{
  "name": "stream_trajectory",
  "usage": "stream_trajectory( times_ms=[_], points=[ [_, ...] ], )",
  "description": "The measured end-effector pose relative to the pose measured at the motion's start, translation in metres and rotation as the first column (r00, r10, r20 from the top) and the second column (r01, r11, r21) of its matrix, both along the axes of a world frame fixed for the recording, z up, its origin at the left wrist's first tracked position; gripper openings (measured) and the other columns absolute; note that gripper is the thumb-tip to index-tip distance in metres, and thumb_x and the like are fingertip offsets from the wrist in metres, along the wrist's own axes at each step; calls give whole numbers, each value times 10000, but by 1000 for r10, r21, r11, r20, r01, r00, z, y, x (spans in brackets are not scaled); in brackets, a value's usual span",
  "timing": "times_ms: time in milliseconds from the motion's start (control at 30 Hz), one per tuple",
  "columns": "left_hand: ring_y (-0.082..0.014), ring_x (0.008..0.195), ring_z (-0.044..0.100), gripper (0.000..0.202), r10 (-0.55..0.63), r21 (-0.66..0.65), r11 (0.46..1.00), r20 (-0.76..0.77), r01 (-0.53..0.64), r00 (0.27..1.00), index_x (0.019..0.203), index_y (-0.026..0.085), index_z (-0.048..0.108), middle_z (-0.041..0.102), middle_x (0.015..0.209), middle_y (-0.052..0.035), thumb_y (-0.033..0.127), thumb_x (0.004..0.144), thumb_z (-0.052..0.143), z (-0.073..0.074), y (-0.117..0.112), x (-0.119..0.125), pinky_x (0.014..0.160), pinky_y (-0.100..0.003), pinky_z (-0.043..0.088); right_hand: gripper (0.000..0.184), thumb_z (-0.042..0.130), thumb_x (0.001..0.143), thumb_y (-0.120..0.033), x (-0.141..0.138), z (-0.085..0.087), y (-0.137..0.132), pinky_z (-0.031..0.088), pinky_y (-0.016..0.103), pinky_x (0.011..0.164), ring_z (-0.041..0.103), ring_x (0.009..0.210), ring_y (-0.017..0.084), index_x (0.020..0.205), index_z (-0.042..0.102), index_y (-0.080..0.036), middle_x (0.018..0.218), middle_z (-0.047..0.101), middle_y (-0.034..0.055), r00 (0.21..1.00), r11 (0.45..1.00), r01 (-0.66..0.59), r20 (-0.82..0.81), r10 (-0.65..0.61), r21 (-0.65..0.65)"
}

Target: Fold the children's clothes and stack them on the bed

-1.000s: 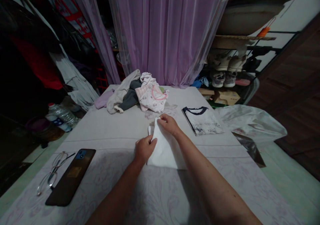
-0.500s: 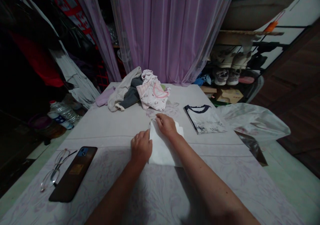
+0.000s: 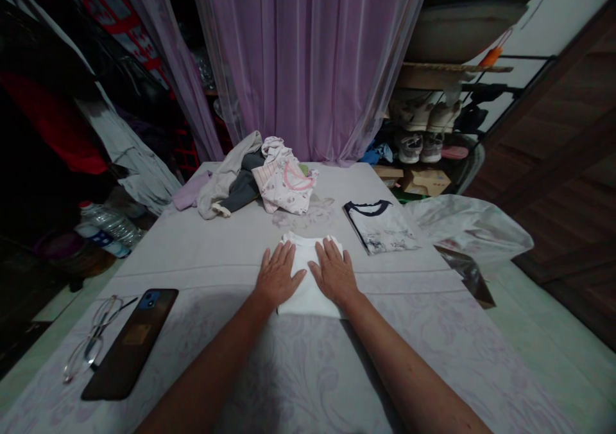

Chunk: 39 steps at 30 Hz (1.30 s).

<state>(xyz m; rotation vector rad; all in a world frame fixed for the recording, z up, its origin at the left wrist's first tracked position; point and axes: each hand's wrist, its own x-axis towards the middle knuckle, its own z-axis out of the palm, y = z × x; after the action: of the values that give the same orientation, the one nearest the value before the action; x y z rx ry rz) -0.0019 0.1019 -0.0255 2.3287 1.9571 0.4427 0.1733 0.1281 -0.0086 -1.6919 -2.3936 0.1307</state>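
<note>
A white folded shirt (image 3: 308, 300) lies flat in front of me, its neckline at the far edge. My left hand (image 3: 279, 273) rests flat on its left side, fingers stretched forward. On its right side my right hand (image 3: 335, 273) lies flat as well, fingers extended. Parts of the shirt are hidden under both palms. Further right is a second folded shirt (image 3: 382, 228), pale with a dark collar and a print. Beyond my hands sits a loose heap of clothes, with a pink-trimmed patterned top (image 3: 289, 190), dark grey cloth (image 3: 240, 190) and beige cloth (image 3: 219, 187).
A phone (image 3: 132, 344) and eyeglasses (image 3: 94, 338) lie at the left of the cloth-covered table (image 3: 298, 370). Plastic bottles (image 3: 110, 225) stand on the floor to the left. At the right are a clear plastic bag (image 3: 476, 228) and a shoe rack (image 3: 423, 132). A purple curtain (image 3: 312, 68) hangs behind.
My right hand has let go of the shirt's far left edge and moved right to lie flat. My left hand has spread onto the shirt. The view has shifted slightly right.
</note>
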Motion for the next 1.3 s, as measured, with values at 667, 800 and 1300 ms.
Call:
stream_trajectory(
  times_ms=[667, 800, 1300],
  points=[
    [-309, 1443, 284, 646, -42, -44, 998, 1, 42, 999, 1474, 220, 388, 320, 1564, -131, 511, 907, 488, 3, -39, -2, 1164, -529, 204, 584, 352, 980, -479, 16, 0, -55, 180, 578, 1133, 222, 1458, 292, 1488, 359, -192, 1585, 255, 123, 996, 995, -86, -5, 86, -47],
    [-303, 1445, 280, 609, 144, -124, 983, 66, -135, 987, 1445, 154, 422, 334, 1554, -154, 455, 919, 474, 8, -36, -21, 1167, -507, 223, 570, 389, 970, -440, 28, -4, -60, 219, 545, 1129, 269, 1434, 310, 1456, 405, -142, 1547, 336, 169, 1000, 1000, 0, -30, 1, 27],
    [-271, 1321, 479, 122, 66, -75, 996, 259, -48, 964, 736, 245, 658, 666, 1259, -32, 285, 825, 585, 10, -77, -36, 1137, -567, 241, 352, 476, 936, -293, 45, -22, -77, 329, 490, 1084, 472, 1294, 293, 1239, 616, -184, 1367, 564, 135, 982, 976, -48, -169, 84, 211]
  ],
)
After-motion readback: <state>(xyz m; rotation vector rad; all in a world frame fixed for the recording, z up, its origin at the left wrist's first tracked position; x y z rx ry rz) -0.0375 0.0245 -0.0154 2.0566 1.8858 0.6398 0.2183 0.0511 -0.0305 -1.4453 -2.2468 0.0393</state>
